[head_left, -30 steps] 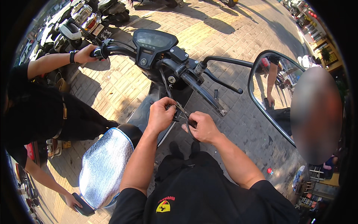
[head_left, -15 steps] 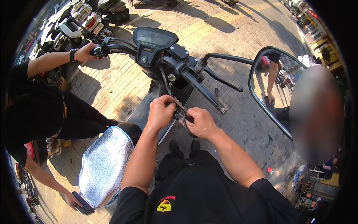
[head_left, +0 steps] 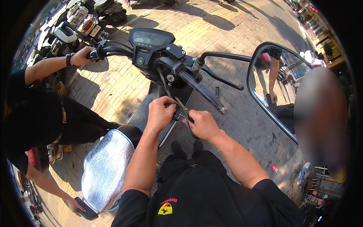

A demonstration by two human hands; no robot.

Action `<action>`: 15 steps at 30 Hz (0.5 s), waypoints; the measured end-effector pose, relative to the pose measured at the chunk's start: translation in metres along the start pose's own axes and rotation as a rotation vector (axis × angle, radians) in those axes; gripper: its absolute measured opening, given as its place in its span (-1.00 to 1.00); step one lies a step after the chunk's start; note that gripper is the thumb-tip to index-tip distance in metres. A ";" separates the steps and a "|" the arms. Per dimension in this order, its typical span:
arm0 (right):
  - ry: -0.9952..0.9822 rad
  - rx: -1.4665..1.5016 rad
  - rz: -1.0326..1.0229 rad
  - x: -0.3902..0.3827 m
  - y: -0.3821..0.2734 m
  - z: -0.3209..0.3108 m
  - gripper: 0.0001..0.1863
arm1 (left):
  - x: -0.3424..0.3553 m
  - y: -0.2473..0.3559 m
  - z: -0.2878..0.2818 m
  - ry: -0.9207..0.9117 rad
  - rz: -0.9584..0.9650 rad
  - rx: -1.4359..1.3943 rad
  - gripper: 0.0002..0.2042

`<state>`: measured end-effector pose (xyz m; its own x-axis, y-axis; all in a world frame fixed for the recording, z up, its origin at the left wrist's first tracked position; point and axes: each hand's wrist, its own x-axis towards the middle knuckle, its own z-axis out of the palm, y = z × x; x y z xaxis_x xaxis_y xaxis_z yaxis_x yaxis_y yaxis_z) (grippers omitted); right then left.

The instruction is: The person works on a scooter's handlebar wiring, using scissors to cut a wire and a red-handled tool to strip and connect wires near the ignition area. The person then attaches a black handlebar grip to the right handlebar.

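Observation:
My right hand (head_left: 204, 124) is closed round the black handles of a pair of scissors (head_left: 183, 108). Their blades stand apart and point toward my left hand (head_left: 160, 113), whose fingers are pinched on a small dark piece that I cannot make out. Both hands are in front of my body, below the scooter's handlebar (head_left: 202, 92). The right end of that bar has no grip sleeve; its dark, glossy tube ends in a pale, ragged tip. A black brake lever (head_left: 223, 80) runs beside it.
Another person's hand (head_left: 81, 56) holds the left grip; their other hand (head_left: 75, 206) holds a dark flat object by the silver-covered seat (head_left: 107, 170). A large mirror (head_left: 278, 81) juts out at right. The dashboard (head_left: 151, 39) stands ahead. Parked scooters (head_left: 81, 19) line the far left.
The scissor blades have spread apart near my left fingers. The scooter's front appears shifted slightly left in view. The other person's hands keep their places.

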<state>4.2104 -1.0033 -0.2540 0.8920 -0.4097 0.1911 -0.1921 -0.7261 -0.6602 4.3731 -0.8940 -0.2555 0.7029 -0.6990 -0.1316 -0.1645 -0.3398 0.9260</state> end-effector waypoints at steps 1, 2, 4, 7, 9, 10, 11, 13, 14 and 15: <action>0.042 0.006 0.016 -0.001 0.002 -0.001 -0.69 | 0.000 0.001 0.000 -0.001 0.013 0.011 -0.84; 0.081 -0.008 0.043 -0.002 0.004 -0.003 -0.68 | 0.000 0.002 0.000 -0.006 0.012 0.030 -0.84; 0.236 0.096 0.052 -0.002 0.005 -0.003 -0.61 | 0.000 0.004 0.000 -0.032 0.019 -0.001 -0.84; 0.248 0.151 0.035 -0.002 0.002 -0.001 -0.64 | 0.000 0.003 0.002 -0.049 0.032 -0.028 -0.82; 0.171 0.255 0.140 -0.007 -0.004 0.001 -0.66 | 0.001 0.001 0.004 -0.031 0.078 -0.028 -0.81; 0.131 0.308 0.194 -0.011 -0.007 0.001 -0.67 | 0.002 0.000 0.006 -0.016 0.113 -0.017 -0.81; 0.074 0.374 0.293 -0.016 -0.010 0.001 -0.66 | 0.002 -0.001 0.007 -0.009 0.111 0.012 -0.81; -0.008 0.410 0.343 -0.026 -0.013 0.000 -0.65 | 0.001 -0.003 0.009 0.033 0.188 0.086 -0.82; -0.054 0.416 0.378 -0.031 -0.015 0.000 -0.64 | 0.000 -0.003 0.010 0.054 0.213 0.130 -0.82; -0.064 0.509 0.386 -0.035 -0.016 0.001 -0.61 | 0.000 -0.003 0.011 0.070 0.217 0.144 -0.83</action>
<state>4.1826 -0.9770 -0.2507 0.8229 -0.5443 -0.1628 -0.3001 -0.1732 -0.9380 4.3661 -0.8999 -0.2623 0.6861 -0.7214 0.0940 -0.4098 -0.2765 0.8693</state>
